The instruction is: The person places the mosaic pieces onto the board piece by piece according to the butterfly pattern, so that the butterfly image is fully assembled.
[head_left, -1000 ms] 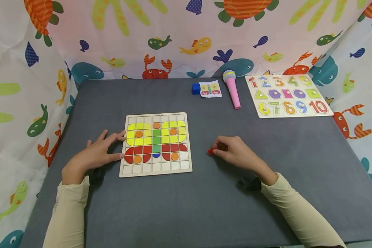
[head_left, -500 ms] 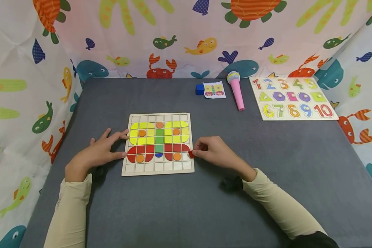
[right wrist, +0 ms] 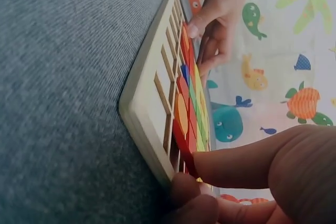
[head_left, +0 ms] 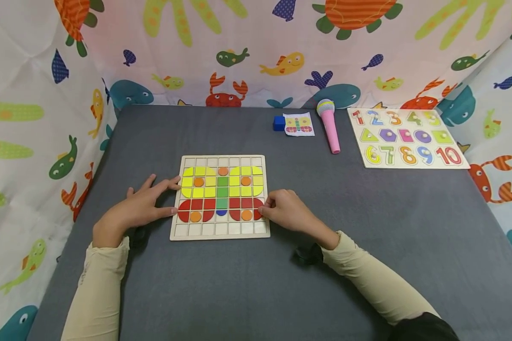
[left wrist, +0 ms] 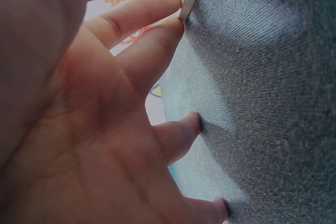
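Observation:
A square wooden grid board [head_left: 220, 237] lies on the grey table, its cells filled with yellow, red, green, orange and blue tiles in a butterfly pattern. My left hand [head_left: 132, 210] has its fingers spread, with thumb and fingertips against the board's left edge. In the left wrist view two fingertips [left wrist: 173, 24] touch that edge and others rest on the cloth. At the right edge, my right hand [head_left: 291, 210] pinches a red tile [right wrist: 190, 163] between thumb and fingers. The tile sits tilted at its cell beside an orange round tile [right wrist: 181, 115]. The front row of cells is bare.
Behind the board lie a blue block [head_left: 279, 123], a small butterfly picture card [head_left: 299, 125] and a pink toy microphone [head_left: 330, 128]. A number and shape puzzle board [head_left: 409, 136] lies at the back right. A sea-animal curtain [head_left: 273, 80] borders the table.
My right hand has moved left with the red tile, from the bare table to the board's right edge and over a cell. My left hand stays at the left edge.

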A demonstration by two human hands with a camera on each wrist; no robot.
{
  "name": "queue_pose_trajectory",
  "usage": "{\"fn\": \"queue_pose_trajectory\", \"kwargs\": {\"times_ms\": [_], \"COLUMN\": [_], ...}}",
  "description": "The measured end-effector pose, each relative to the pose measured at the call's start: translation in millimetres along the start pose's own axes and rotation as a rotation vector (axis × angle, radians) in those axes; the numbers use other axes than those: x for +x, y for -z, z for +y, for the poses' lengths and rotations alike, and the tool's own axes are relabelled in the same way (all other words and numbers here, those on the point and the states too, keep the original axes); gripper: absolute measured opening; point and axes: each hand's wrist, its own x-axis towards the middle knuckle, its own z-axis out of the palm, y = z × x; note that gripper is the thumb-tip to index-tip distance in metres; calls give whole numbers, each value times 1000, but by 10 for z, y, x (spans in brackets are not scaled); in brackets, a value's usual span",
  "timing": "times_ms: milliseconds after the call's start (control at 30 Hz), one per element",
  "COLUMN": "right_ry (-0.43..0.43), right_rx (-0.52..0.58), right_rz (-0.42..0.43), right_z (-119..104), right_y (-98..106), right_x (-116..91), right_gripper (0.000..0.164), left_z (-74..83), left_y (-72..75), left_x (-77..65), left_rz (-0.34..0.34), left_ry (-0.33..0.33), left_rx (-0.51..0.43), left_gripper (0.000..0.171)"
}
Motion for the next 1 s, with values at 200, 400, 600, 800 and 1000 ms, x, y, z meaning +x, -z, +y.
{"fn": "queue_pose_trajectory", "kwargs": {"times_ms": [200, 400, 600, 800, 1000], "right_ry": [-1, 39, 43, 27, -94], "right_rx": [-29, 8, -4, -262, -421], "right_rz": [16, 22, 115, 351, 438], "right_z": [26, 73, 178, 388, 641], "right_y": [-4, 19, 206, 497, 675], "right_x": [8, -5, -2, 43, 69], "right_gripper": [28, 29, 21, 45, 90], "left_z": [39, 76, 119, 145, 131], "left_y": [16, 54, 176, 185, 145], "left_x": [10, -11, -23, 30, 108], "left_rz": [7, 93, 315, 638, 720], "left_ry": [-19, -45, -29, -40, -18], "left_rx": [19, 75, 118, 189, 278], "left_gripper": [76, 64, 60, 57, 65]}}
